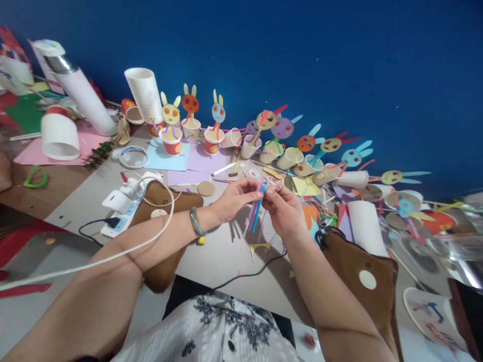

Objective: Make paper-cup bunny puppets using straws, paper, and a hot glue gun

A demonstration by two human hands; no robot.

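Note:
A small bundle of purple and blue pipe cleaners (255, 215) hangs between my two hands, above the grey table. My left hand (239, 198), with a bracelet on its wrist, pinches the upper end between thumb and fingers. From the other side, my right hand (286, 210) closes its fingertips on the same upper end. The lower ends dangle free; the fingers partly hide the tops. Beyond the hands stand paper cups (172, 143) bearing paper rabbit heads, several of them on coloured stems. A yellow paper scrap (259, 248) lies below my right hand.
A tall stack of white paper cups (145, 93) stands at the back left, near a pink thermos (85, 95). A power strip (123, 211) and a white cable lie left of my hands. Brown cloth pieces (362, 286) flank the work area. A blue wall (264, 50) rises behind.

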